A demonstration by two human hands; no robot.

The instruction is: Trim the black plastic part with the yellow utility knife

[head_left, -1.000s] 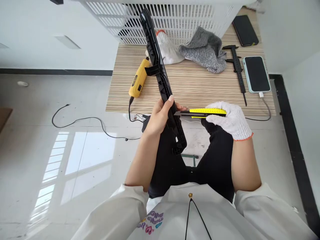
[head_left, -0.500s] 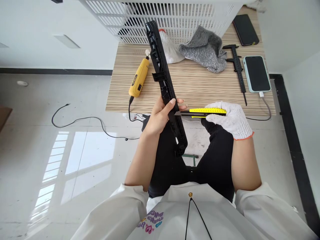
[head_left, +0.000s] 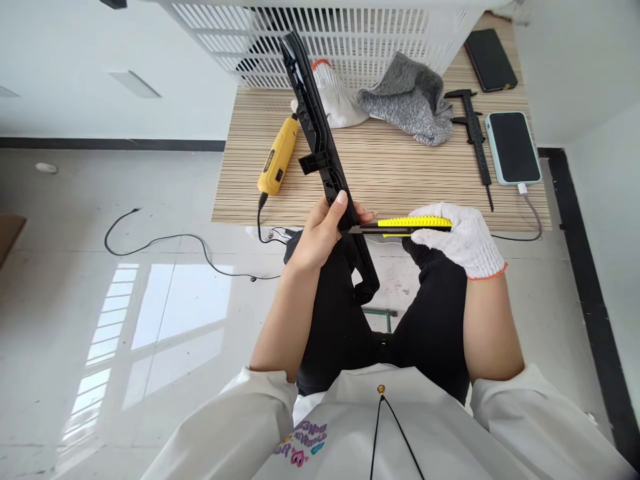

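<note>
Left hand [head_left: 320,230], fingers wrapped round black plastic bar [head_left: 320,133], over the table [head_left: 410,180] near edge; bar's long axis slants far-left to near-right. Gloved right hand [head_left: 463,237] grips knife [head_left: 415,222] crosswise, blade at bar, beside left thumb.

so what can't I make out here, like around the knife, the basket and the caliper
All in the head view:
- Left hand: several fingers partly hidden behind the black part.
- Knife: the blade's contact with the part is too small to judge.
- Basket: contents screened by its slatted wall; its top is cut off by the upper edge.
- Caliper: markings too small to read.
</note>
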